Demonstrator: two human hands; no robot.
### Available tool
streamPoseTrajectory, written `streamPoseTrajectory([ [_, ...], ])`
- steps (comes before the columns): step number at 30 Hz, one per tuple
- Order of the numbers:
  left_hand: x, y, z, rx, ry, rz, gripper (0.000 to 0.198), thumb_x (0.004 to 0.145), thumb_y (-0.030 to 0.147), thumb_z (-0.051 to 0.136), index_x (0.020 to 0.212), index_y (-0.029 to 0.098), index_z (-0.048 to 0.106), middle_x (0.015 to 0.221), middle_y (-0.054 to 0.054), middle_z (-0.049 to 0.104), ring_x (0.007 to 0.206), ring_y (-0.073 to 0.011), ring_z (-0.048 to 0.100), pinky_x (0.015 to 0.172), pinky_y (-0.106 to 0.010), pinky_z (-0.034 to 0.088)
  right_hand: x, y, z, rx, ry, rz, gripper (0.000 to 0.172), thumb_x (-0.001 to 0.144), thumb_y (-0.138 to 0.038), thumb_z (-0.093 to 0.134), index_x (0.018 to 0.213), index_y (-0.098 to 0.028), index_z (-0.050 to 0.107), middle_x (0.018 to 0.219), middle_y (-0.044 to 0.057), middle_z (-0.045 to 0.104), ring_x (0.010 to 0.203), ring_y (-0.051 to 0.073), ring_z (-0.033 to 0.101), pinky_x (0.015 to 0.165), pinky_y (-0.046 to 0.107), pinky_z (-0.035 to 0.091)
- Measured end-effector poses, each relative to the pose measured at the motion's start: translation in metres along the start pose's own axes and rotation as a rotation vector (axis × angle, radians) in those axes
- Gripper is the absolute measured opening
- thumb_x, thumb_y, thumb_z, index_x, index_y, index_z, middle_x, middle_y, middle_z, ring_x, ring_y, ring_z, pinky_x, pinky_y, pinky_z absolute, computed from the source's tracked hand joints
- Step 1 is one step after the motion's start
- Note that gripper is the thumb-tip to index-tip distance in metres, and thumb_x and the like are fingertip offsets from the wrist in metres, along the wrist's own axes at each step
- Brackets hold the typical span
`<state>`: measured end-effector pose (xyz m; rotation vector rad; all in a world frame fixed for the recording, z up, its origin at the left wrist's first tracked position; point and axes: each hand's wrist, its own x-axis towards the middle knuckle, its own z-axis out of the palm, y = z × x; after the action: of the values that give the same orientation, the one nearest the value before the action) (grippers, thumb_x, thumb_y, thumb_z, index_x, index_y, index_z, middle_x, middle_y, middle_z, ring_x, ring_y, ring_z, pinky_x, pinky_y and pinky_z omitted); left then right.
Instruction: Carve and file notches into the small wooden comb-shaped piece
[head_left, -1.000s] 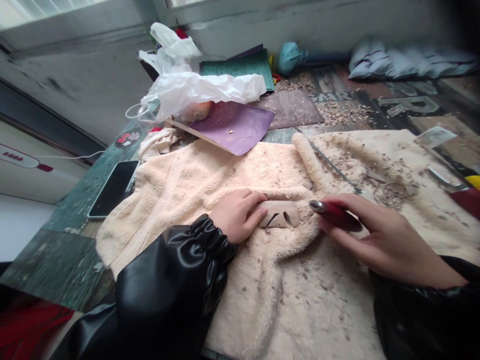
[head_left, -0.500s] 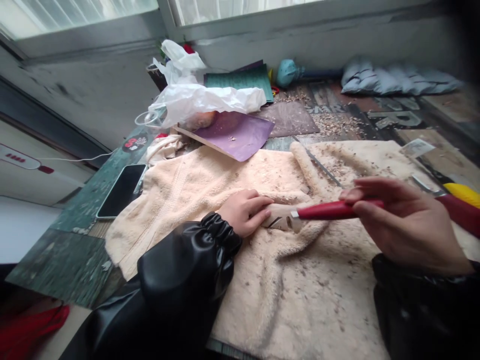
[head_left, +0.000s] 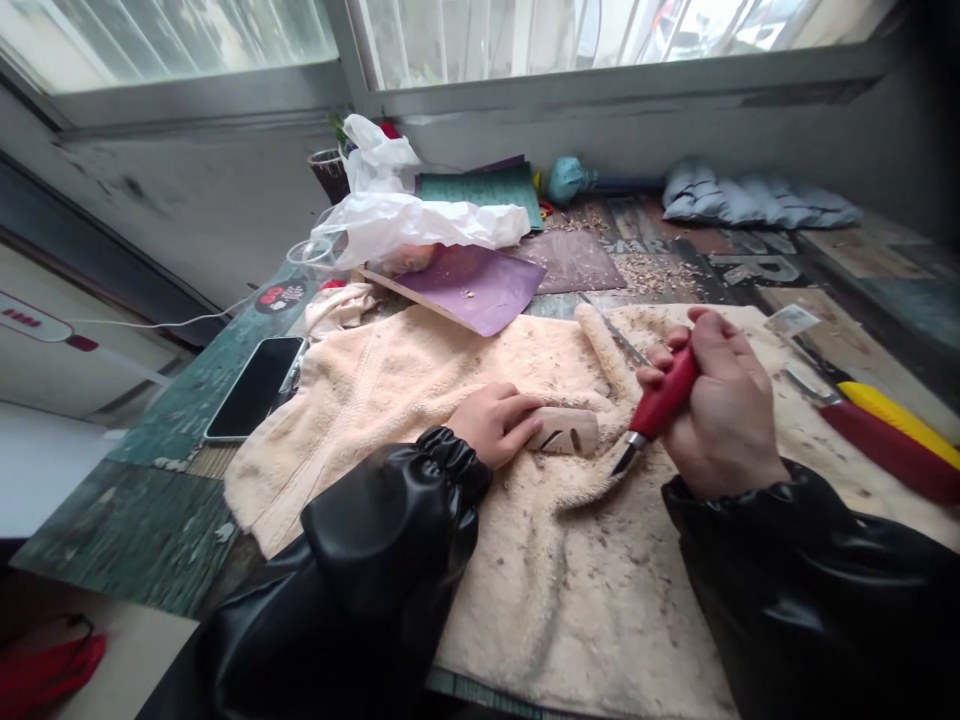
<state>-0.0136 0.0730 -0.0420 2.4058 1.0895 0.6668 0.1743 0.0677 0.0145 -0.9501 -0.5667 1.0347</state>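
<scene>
My left hand [head_left: 496, 424] is closed on the left end of a small pale wood block [head_left: 577, 430], pressing it down on the cream fleece cloth [head_left: 517, 560]. Dark cut marks show on the block's upper face: a slanting slot and an oval hollow. In a fist, my right hand [head_left: 724, 410] grips the red handle of a carving knife [head_left: 664, 395]. Its short blade points down and left, just right of the block and apart from it. Wood crumbs are scattered over the fleece around both hands.
Beyond the block lies a thin metal tool [head_left: 619, 335]. Tools with a red handle [head_left: 892, 450] and a yellow handle [head_left: 900, 410] lie at right. A phone [head_left: 255, 388] is at left. Behind are a purple sheet [head_left: 480, 285], a white plastic bag [head_left: 442, 215] and wood shavings [head_left: 660, 275].
My right hand has turned from a loose fingertip hold to a fist around the handle. The blade has swung off the block to point downward. My left hand keeps its hold.
</scene>
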Motion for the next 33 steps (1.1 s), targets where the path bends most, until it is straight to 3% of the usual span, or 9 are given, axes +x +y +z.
streamPoseTrajectory([
  [4,0.000,0.001,0.002,0.013,0.007,-0.095,0.031,0.082,0.036,0.045,0.099,0.017,0.063,0.085,-0.006,0.059,0.082,-0.0162,0.054,0.079,-0.031,0.045,-0.011,0.005,0.019,-0.077,-0.086,-0.128,0.009,0.074,-0.030,0.053,0.076,-0.021,0.051,0.051,-0.006,0.038,0.044,0.009,0.038,0.044,0.024,0.034],
  [8,0.001,0.002,0.002,-0.018,-0.005,-0.140,0.031,0.081,0.035,0.048,0.099,0.016,0.063,0.085,-0.005,0.060,0.082,-0.0160,0.055,0.079,-0.030,0.044,-0.011,0.014,0.018,-0.229,-0.172,-0.083,0.016,0.075,-0.036,0.044,0.072,-0.024,0.054,0.045,-0.006,0.031,0.042,0.012,0.036,0.047,0.029,0.035],
  [14,0.002,0.004,-0.002,-0.044,-0.027,-0.169,0.028,0.080,0.033,0.050,0.097,0.016,0.064,0.087,-0.006,0.062,0.083,-0.0164,0.055,0.079,-0.031,0.044,-0.001,0.022,0.009,-0.291,-0.172,-0.047,0.017,0.076,-0.040,0.044,0.068,-0.026,0.049,0.045,-0.006,0.024,0.042,0.014,0.035,0.046,0.029,0.033],
  [24,0.003,0.008,-0.003,-0.032,-0.026,-0.203,0.026,0.079,0.032,0.052,0.095,0.016,0.064,0.084,-0.005,0.061,0.082,-0.0162,0.055,0.080,-0.034,0.044,-0.016,0.022,0.018,-0.306,-0.019,-0.191,0.017,0.079,-0.039,0.045,0.069,-0.025,0.050,0.046,-0.006,0.029,0.041,0.012,0.037,0.044,0.028,0.035],
  [33,0.003,0.009,-0.005,-0.009,-0.014,-0.192,0.024,0.078,0.032,0.053,0.093,0.017,0.064,0.084,-0.005,0.062,0.081,-0.0157,0.055,0.078,-0.032,0.045,-0.002,0.034,0.009,-0.273,0.090,-0.128,0.015,0.074,-0.037,0.049,0.065,-0.025,0.047,0.044,-0.006,0.029,0.039,0.011,0.036,0.040,0.028,0.036],
])
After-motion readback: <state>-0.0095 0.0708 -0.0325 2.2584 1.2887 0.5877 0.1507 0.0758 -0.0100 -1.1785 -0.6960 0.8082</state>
